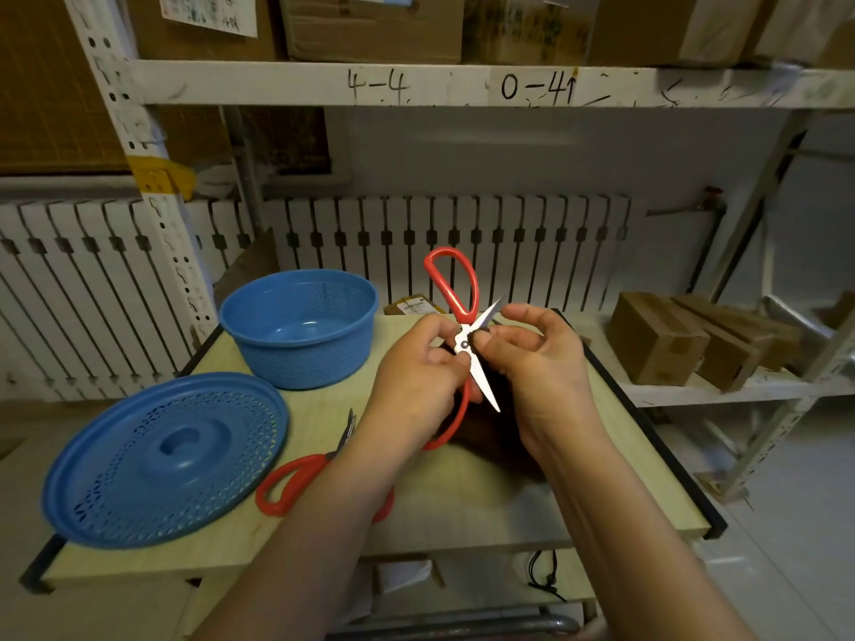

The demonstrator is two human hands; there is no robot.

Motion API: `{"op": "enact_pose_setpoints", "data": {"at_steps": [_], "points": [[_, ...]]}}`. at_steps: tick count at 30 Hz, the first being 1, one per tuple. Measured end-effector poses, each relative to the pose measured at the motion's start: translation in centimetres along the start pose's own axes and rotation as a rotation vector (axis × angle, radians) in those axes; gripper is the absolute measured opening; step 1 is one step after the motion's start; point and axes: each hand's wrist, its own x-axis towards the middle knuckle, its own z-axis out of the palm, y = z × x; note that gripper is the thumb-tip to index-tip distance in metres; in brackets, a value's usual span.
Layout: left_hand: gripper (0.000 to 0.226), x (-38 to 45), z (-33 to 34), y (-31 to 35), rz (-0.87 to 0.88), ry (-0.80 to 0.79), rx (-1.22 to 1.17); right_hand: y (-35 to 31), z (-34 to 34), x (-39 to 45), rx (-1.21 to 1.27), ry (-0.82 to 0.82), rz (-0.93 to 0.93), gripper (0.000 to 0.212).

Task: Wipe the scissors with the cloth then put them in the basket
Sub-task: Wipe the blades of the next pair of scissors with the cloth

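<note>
Red-handled scissors (455, 282) are held up over the table with their blades spread wide. My left hand (414, 386) grips them by the lower handle and near the pivot. My right hand (536, 363) pinches a dark cloth (497, 386) against the blade by the pivot; most of the cloth hangs hidden behind my hands. A second pair of red-handled scissors (296, 478) lies on the table, partly under my left forearm. The blue basket (300, 328) stands at the table's far left with nothing seen inside.
A blue perforated lid (162, 460) lies at the table's (462, 511) near left corner. Cardboard boxes (684, 340) sit on a low shelf to the right. White shelving and a radiator stand behind the table.
</note>
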Motion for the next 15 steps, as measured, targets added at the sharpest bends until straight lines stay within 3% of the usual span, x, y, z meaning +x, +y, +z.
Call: {"op": "enact_pose_setpoints", "data": {"at_steps": [4,11,15], "points": [[0.011,-0.1,-0.3,0.2,-0.011,-0.024,-0.023,-0.1,-0.4,-0.1,-0.015,-0.007,0.001,0.036],[0.011,-0.9,1.6,-0.4,0.243,0.220,0.570,0.2,0.1,-0.2,0.029,0.053,0.015,0.036],[0.010,-0.7,1.4,-0.2,0.159,0.128,0.335,-0.4,-0.4,-0.5,0.056,0.015,0.033,0.036]]}}
